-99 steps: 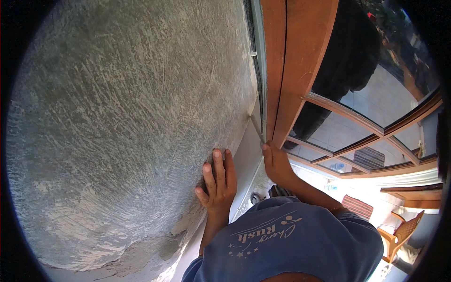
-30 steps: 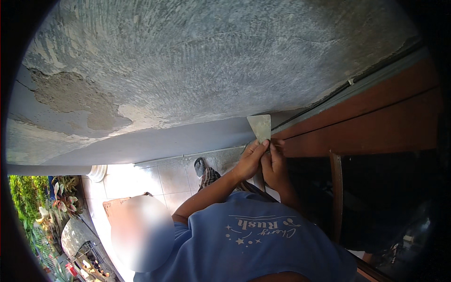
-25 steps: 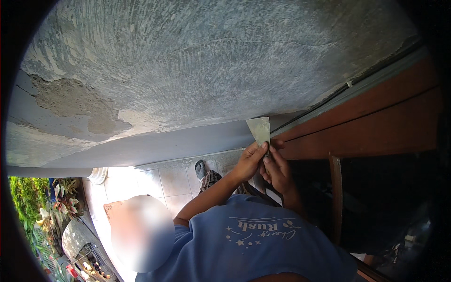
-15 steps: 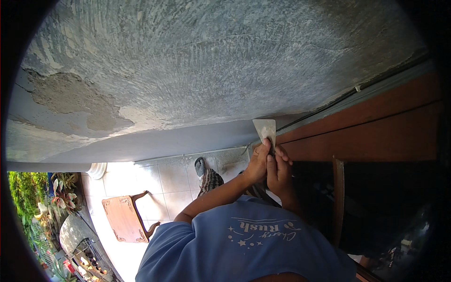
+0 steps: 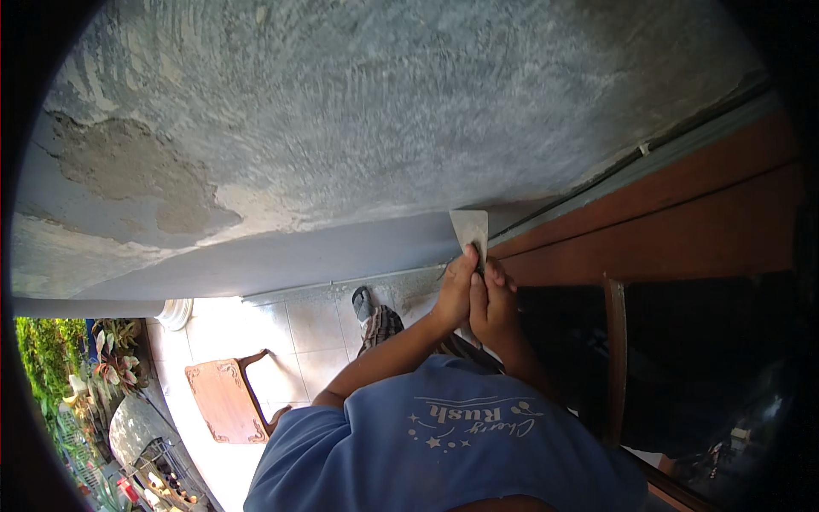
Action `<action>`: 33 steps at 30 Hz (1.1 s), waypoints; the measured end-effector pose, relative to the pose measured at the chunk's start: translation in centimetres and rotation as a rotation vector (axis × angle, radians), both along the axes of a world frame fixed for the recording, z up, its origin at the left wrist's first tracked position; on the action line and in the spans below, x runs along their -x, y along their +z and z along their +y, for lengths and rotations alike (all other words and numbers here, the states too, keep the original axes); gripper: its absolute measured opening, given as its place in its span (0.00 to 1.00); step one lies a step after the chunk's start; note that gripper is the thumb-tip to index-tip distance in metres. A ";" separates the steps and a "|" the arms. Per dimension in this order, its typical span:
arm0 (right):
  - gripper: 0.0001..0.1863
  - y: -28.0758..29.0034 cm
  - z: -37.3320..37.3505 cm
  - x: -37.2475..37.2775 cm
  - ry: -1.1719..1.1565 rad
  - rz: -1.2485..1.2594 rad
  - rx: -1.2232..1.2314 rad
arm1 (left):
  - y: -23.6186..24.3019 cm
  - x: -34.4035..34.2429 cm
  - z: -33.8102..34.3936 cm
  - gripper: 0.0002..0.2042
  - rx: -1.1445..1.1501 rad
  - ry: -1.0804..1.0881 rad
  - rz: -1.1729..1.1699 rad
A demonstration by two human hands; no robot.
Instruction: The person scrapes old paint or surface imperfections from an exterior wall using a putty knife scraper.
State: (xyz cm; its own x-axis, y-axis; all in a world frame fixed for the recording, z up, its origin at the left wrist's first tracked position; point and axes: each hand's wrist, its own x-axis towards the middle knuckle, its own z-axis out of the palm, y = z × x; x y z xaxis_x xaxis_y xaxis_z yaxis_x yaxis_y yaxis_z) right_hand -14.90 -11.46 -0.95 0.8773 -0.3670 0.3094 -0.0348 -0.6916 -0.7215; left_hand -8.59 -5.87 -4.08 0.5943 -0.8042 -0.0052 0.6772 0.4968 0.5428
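Note:
Both my hands grip a putty knife [image 5: 471, 227] with a pale, flared metal blade. Its blade edge meets the lower part of the scraped grey wall [image 5: 367, 128], close to the brown wooden frame. My left hand [image 5: 456, 286] closes round the handle, thumb up near the blade's base. My right hand [image 5: 496, 305] presses against it from the right, fingers wrapped about the handle, which is mostly hidden. Light scrape streaks cover the wall surface. Farther left, a rough patch of exposed plaster [image 5: 136, 171] shows where the coating is gone.
A brown wooden frame [image 5: 657, 213] with dark panes runs along the right, a cable beside it. On the tiled floor [image 5: 316, 328] stands a small carved wooden stool [image 5: 223, 399]. Plants [image 5: 115, 358] and a rounded stone lie at far left. My foot [image 5: 363, 303] is near the wall base.
Both hands and the putty knife have shifted slightly left and up along the wall. The grip looks the same.

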 end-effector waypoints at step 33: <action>0.11 0.0 0.0 -1.2 0.009 -0.060 -0.226 | 0.0 -0.3 -0.1 0.24 -0.125 0.052 0.093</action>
